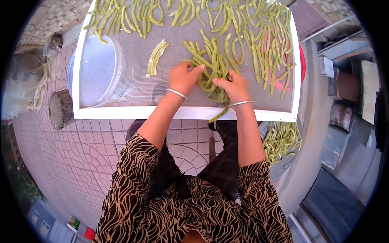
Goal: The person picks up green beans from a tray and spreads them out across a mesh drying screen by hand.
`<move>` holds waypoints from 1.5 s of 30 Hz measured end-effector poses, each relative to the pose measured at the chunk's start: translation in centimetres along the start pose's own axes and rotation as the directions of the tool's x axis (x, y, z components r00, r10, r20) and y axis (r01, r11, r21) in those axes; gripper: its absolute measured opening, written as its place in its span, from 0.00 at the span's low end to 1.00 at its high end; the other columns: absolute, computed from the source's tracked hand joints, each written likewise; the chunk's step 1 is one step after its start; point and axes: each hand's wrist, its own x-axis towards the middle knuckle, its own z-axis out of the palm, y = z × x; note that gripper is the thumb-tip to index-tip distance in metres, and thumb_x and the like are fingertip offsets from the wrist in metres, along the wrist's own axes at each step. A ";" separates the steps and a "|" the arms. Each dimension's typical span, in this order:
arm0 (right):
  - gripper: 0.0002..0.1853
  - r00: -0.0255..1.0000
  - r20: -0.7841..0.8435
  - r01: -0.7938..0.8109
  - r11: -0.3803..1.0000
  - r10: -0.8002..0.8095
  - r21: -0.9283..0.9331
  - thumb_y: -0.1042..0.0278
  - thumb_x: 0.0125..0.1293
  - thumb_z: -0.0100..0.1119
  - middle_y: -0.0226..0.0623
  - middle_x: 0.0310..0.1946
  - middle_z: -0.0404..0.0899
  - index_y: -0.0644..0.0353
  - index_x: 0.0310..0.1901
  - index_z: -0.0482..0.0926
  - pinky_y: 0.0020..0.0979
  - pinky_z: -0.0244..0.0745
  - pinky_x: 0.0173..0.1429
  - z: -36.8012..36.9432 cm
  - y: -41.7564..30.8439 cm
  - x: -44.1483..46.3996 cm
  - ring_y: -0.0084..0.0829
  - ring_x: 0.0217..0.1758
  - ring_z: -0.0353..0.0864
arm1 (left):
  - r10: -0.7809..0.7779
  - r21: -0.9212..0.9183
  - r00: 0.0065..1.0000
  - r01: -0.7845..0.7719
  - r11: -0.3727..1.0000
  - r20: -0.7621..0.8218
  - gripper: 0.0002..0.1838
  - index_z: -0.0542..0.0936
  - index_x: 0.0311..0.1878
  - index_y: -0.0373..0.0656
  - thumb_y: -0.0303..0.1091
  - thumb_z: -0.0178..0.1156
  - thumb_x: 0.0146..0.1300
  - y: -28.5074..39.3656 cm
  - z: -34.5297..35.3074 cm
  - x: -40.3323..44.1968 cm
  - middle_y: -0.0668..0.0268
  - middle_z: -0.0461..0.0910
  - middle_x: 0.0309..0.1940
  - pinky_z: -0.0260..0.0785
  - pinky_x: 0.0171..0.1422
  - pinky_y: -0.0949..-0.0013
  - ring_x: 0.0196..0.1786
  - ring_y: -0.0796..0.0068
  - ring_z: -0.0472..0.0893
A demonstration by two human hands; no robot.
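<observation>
- My left hand [184, 79] is at the left side of a tangled bunch of long green bean pods [212, 65]; its thumb touches the pods, but I cannot tell if the fingers are clamped on them.
- My right hand [235, 86] is at the right side of this bunch, with the thumb laid over the pods; the other fingers are partly hidden, so their grip I cannot tell.
- The bunch lies on a rectangular grey mesh screen with a white frame [113, 113], near the middle of its near edge; one pod crosses this edge.
- On the screen, left of the bunch, lie pale green split pod pieces [157, 58].
- Along the screen's far edge and right side, many separate green pods [142, 16] are spread.
- Below the screen's near right corner is a heap of green pods [281, 139].
- Under the screen's left part stands a round whitish plastic tub [97, 73].
</observation>
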 end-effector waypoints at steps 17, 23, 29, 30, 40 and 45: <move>0.10 0.987 -0.134 -0.071 0.991 0.086 0.112 0.73 0.52 0.58 0.30 0.26 0.74 0.62 0.38 0.74 0.27 0.69 0.26 -1.2 0.4 1.1 0.21 0.26 0.73 | -0.193 -0.451 0.980 0.193 0.871 0.047 0.09 0.76 0.37 0.36 0.27 0.61 0.51 2.3 -2.9 1.8 0.66 0.76 0.28 0.67 0.29 0.74 0.26 0.77 0.75; 0.08 0.958 -0.224 -0.166 0.983 0.179 0.076 0.73 0.52 0.57 0.32 0.22 0.75 0.64 0.35 0.75 0.27 0.68 0.29 -0.8 -1.2 0.2 0.22 0.27 0.74 | -0.163 -0.419 0.987 0.145 0.896 -0.007 0.14 0.76 0.43 0.32 0.24 0.60 0.51 1.9 -3.5 1.8 0.64 0.77 0.30 0.67 0.37 0.75 0.32 0.77 0.75; 0.12 0.943 -0.315 0.002 0.946 -0.109 -0.323 0.65 0.55 0.55 0.41 0.26 0.79 0.67 0.34 0.77 0.31 0.70 0.37 -1.6 0.9 1.3 0.32 0.29 0.77 | -0.092 -0.256 0.995 0.099 0.961 0.042 0.16 0.74 0.46 0.31 0.22 0.57 0.50 1.7 -4.3 1.7 0.62 0.78 0.32 0.68 0.38 0.75 0.33 0.76 0.76; 0.14 0.938 -0.317 0.005 0.920 -0.140 -0.393 0.63 0.56 0.55 0.42 0.27 0.79 0.67 0.35 0.77 0.32 0.70 0.38 -1.6 0.5 1.1 0.35 0.29 0.77 | -0.101 -0.259 0.994 0.110 0.960 0.047 0.17 0.74 0.47 0.30 0.22 0.56 0.51 1.7 -4.5 1.8 0.62 0.78 0.32 0.68 0.38 0.75 0.33 0.76 0.76; 0.17 0.952 -0.227 0.008 0.759 -0.205 -0.651 0.62 0.56 0.55 0.53 0.36 0.80 0.67 0.42 0.76 0.39 0.71 0.48 -1.9 0.2 0.8 0.50 0.42 0.79 | 0.041 0.260 0.997 -0.056 0.964 0.063 0.24 0.72 0.50 0.32 0.21 0.61 0.46 1.3 -6.0 1.7 0.63 0.79 0.32 0.68 0.38 0.72 0.33 0.73 0.78; 0.17 0.958 -0.212 0.005 0.750 -0.193 -0.661 0.63 0.55 0.55 0.52 0.34 0.80 0.68 0.42 0.76 0.39 0.71 0.47 -2.2 0.1 0.8 0.49 0.41 0.79 | 0.062 0.451 0.995 -0.089 0.888 0.074 0.24 0.73 0.51 0.34 0.21 0.61 0.46 1.5 -6.5 1.8 0.64 0.78 0.33 0.68 0.39 0.72 0.35 0.75 0.77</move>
